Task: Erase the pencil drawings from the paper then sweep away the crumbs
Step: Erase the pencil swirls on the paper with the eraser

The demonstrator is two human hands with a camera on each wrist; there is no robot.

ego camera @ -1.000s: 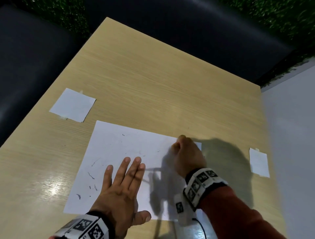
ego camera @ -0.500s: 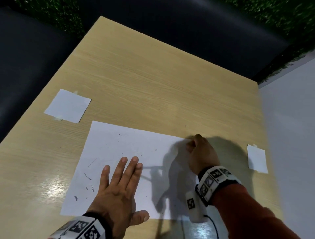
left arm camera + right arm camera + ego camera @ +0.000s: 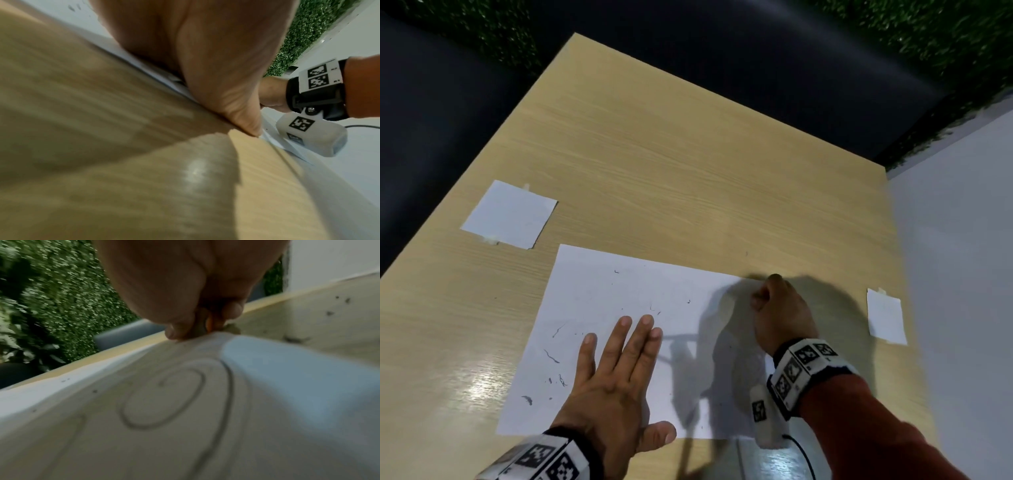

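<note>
White paper (image 3: 619, 301) lies toward the desk's (image 3: 688, 154) near edge, pinned flat by the left hand (image 3: 613, 387), its grip apart with fingers spread, likely so the sheet cannot slide. Right hand (image 3: 780, 315) works at the paper's far right corner, its grip clamped on an eraser (image 3: 207, 326). Pencil spirals (image 3: 164, 400) remain beneath that wrist; crumbs (image 3: 551, 356) litter the left half. Far half of the desk offers sweeping room.

Lounge-like seating nook: wooden table (image 3: 688, 164), dark padded bench (image 3: 756, 68), artificial hedge wall (image 3: 928, 31).
</note>
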